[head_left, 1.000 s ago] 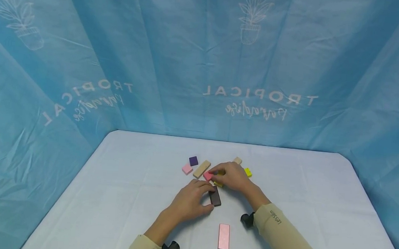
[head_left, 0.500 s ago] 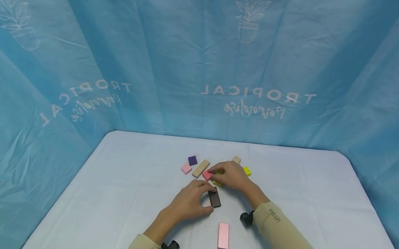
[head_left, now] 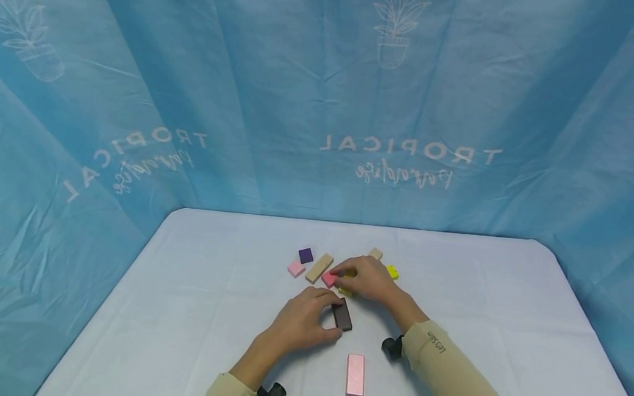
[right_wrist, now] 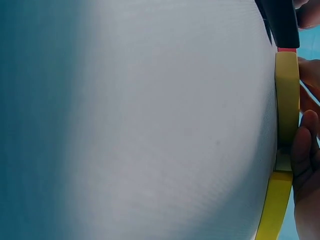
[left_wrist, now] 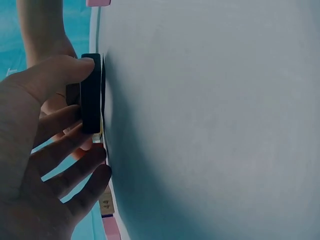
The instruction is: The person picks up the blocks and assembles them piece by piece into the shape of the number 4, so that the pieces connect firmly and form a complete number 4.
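My left hand (head_left: 299, 322) holds a dark brown rectangular block (head_left: 342, 314) by its ends, thumb at the near end and index finger at the far one. The left wrist view shows this dark block (left_wrist: 91, 95) between thumb and fingers, the other fingers spread. Farther out, my right hand (head_left: 372, 280) has thumb and index finger at a small red-pink block (head_left: 328, 279), seemingly pinching it. Beneath that hand lies a yellow block (head_left: 346, 292), mostly covered. The right wrist view has a pale yellow block (right_wrist: 287, 97) in front of the fingers.
A long pink block (head_left: 355, 375) lies near me. Left of the right hand are a wooden block (head_left: 320, 268), a small pink block (head_left: 297, 268) and a purple block (head_left: 305, 255). Beyond it are another wooden block (head_left: 376, 253) and a bright yellow block (head_left: 393, 272).
The view has shifted slightly. The dark block and left hand have moved only a little; the right hand stays at the red-pink block.
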`<state>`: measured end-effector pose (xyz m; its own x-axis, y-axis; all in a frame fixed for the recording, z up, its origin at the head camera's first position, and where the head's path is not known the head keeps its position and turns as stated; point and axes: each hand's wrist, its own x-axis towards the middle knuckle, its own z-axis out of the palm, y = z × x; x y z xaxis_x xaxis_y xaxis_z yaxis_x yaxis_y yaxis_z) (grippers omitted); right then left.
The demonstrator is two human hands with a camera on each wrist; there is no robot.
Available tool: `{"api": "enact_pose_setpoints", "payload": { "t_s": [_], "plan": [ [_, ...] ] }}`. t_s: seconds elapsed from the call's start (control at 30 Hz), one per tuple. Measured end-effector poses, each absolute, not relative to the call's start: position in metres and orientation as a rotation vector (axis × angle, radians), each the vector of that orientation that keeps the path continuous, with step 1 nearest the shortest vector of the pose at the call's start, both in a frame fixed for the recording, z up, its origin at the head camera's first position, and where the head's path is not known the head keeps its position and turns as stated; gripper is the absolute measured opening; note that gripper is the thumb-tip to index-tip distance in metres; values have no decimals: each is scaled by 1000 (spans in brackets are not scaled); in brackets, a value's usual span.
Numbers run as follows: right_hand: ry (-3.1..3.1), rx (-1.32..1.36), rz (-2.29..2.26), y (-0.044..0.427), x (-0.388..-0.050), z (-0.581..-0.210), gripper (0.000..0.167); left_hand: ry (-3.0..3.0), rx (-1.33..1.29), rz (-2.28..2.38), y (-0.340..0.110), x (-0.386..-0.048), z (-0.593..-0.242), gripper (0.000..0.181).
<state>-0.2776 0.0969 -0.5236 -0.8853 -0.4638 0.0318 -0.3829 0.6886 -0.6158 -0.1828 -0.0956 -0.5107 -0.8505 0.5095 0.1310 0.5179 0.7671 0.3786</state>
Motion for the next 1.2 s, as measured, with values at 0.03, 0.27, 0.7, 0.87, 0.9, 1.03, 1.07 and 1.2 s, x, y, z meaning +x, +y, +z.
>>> {"api": "enact_pose_setpoints", "payload": {
  "t_s": [0.03, 0.27, 0.7, 0.87, 0.9, 1.03, 1.07, 1.2],
  "plan": [
    [2769, -701, -965, 97, -278, -524, 20, -2930, -859, -653, -95, -183, -511, 54],
    [2768, -699, -971, 96, -278, -524, 20, -2917, -908, -723, -93, -182, -512, 52],
    [2772, -705, -1008, 97, -279, -525, 18, -2948, -959, -736, -91, -181, -512, 52],
    [2769, -692, -985, 96, -279, -525, 19, -2950, -985, -762, -91, -179, -510, 52],
    [2772, -692, -979, 96, -279, -524, 19, -2948, -992, -761, -91, -179, -510, 52],
    [2781, -697, -953, 95, -278, -523, 21, -2934, -1020, -752, -91, -178, -510, 53],
    [2781, -695, -950, 95, -278, -522, 21, -2931, -1024, -746, -91, -178, -510, 53],
    [2782, -681, -934, 94, -277, -520, 22, -2926, -1035, -739, -91, -178, -510, 52]
  ]
}}
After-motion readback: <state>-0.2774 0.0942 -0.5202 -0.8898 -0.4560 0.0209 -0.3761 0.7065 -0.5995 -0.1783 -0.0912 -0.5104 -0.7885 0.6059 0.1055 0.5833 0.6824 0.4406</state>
